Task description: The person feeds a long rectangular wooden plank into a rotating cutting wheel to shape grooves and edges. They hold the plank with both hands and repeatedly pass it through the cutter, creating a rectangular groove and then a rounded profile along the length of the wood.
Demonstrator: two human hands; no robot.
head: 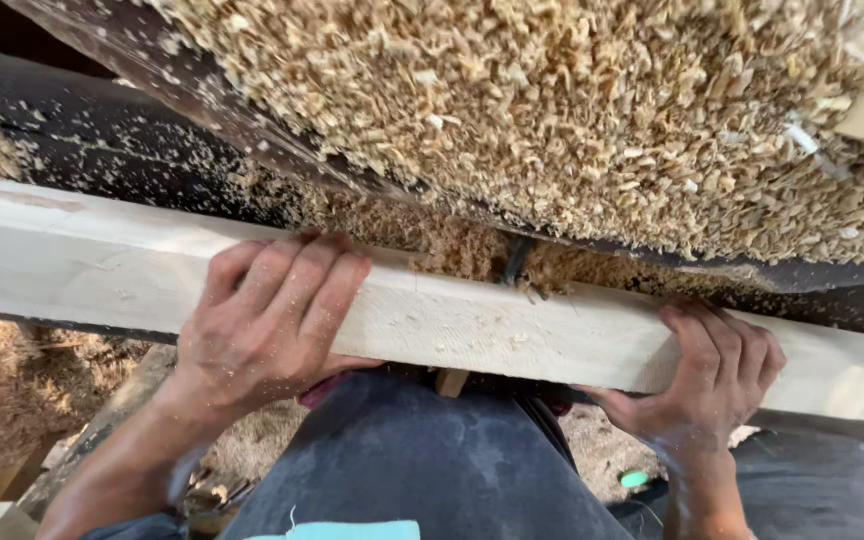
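Your left hand [267, 315] grips the near edge of a pale plank [512, 325] lying across a dark bench [102, 130]; your right hand [707, 385] clasps it too. Shavings [572, 110] heap beyond.

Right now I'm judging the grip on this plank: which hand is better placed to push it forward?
Probably the left hand: its fingers lie flat over the top of the pale wooden plank. The right hand only hooks the near edge, palm underneath, beside the wood shavings.
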